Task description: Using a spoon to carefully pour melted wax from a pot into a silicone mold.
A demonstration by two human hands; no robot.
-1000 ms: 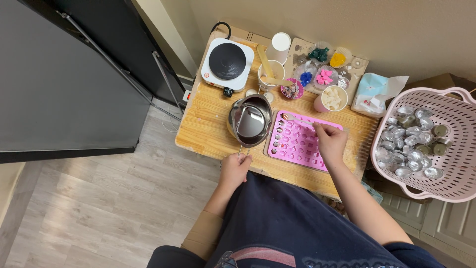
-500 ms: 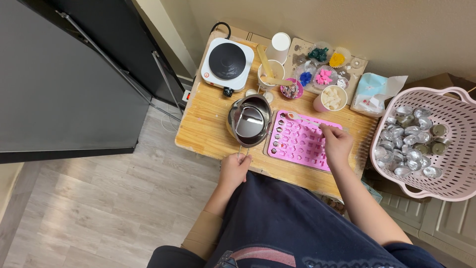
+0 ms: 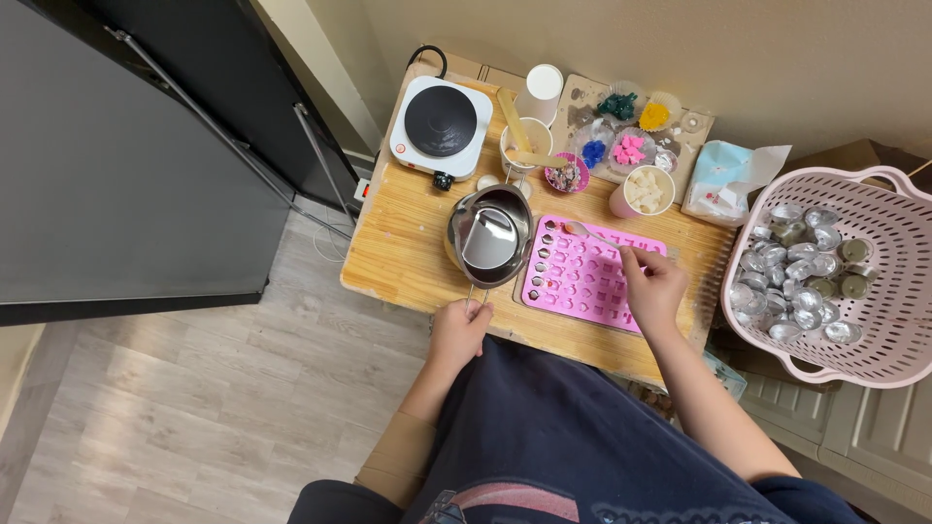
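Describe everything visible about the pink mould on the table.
The pink mould is a flat rectangular tray, seemingly silicone, with rows of small cavities across its top. It lies flat on the wooden table, slightly skewed to the edge, just right of the steel pot. The right hand rests over its right end, holding a spoon that reaches across its upper edge. Whether the cavities are filled cannot be told.

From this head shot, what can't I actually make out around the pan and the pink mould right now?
- Pan handle: head view, its end is hidden under the left hand.
- Spoon: its grip is covered by the right hand.
- Pink mould cavities: too small to tell filled or empty.
- Basket: cut off by the right edge.
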